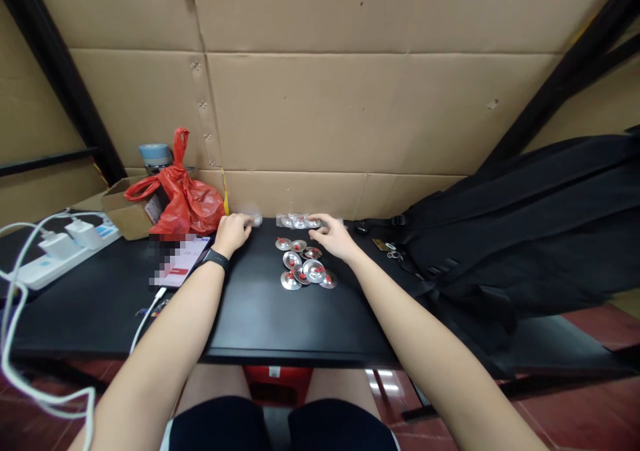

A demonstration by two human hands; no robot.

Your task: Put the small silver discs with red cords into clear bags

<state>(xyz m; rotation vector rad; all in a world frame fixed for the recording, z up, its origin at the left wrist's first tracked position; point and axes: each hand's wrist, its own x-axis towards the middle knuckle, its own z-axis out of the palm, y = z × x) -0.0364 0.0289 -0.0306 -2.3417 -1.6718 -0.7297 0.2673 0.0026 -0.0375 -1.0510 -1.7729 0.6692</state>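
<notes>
Cardboard wall [320,111] behind black bench [280,324]. Red-tied finger cymbals [314,271] loose mid-bench. Left hand [231,234] curled at blurred clear packet [257,220]; grip can't be told. Right hand [334,236]: thumb, forefinger parted beside packet row [299,222], apparently holding nothing. Likely arranging packets; next move calls for careful pinch.

Red plastic bag [187,201], cardboard box [120,211], white power strip [37,272] at left; black backpack [530,238] at right

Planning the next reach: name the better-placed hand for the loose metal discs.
Likely the right hand: it's nearer the metal discs; the left hand is farther, by the red bag.
</notes>
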